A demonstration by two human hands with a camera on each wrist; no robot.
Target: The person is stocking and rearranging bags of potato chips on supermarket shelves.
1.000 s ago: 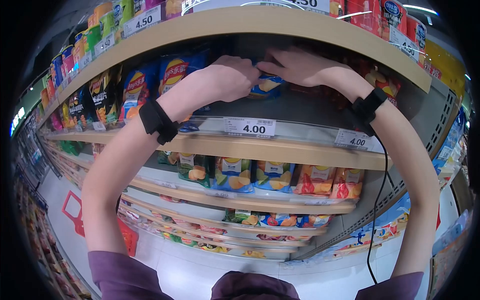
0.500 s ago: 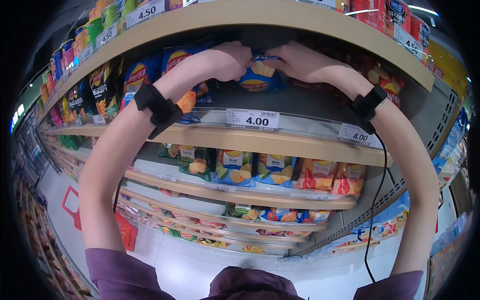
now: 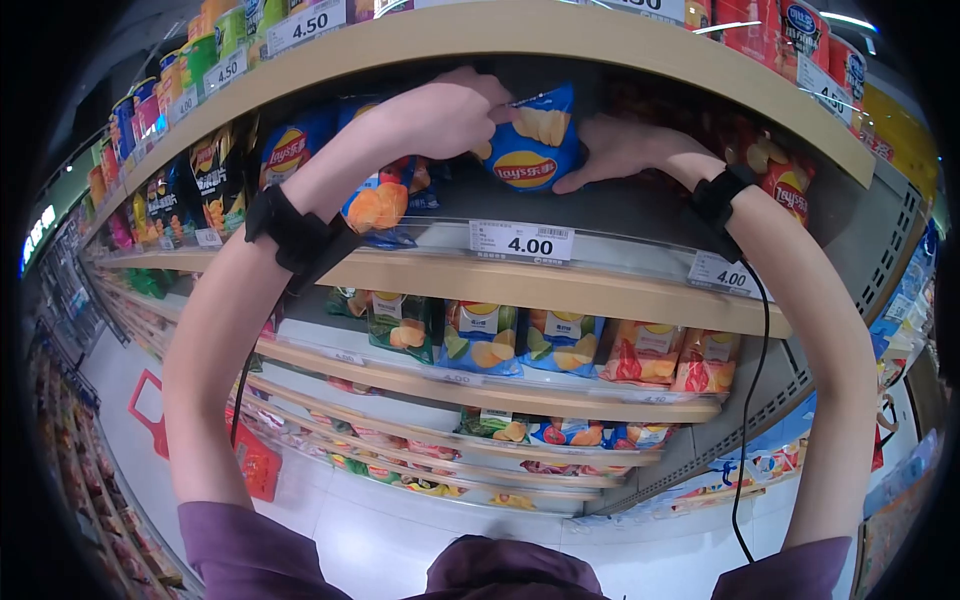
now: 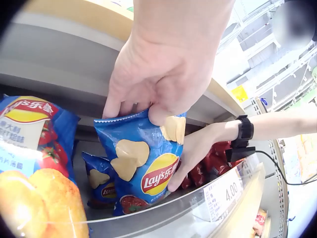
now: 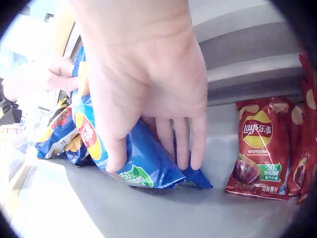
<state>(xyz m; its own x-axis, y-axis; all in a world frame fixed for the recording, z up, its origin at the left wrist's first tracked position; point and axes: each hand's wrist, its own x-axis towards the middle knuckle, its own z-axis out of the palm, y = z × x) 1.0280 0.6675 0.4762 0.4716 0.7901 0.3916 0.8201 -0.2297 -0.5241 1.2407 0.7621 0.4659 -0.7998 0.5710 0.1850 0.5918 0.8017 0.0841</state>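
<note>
A blue bag of chips is tilted on the upper shelf in the head view, between both hands. My left hand pinches its top corner; the left wrist view shows the thumb of that hand on the sealed edge of the bag. My right hand grips the other side. In the right wrist view the thumb of this hand lies on the bag's front, with fingers behind it. Another small blue bag stands behind, partly hidden.
Larger blue chip bags stand to the left, red bags to the right. A clear lip with price tags runs along the shelf front. Another wooden shelf is above. A red basket rests on the floor.
The blue bag has come up and forward into fuller view, its front facing out. My right hand has shifted from its top edge to its side; my left hand stays at the top.
</note>
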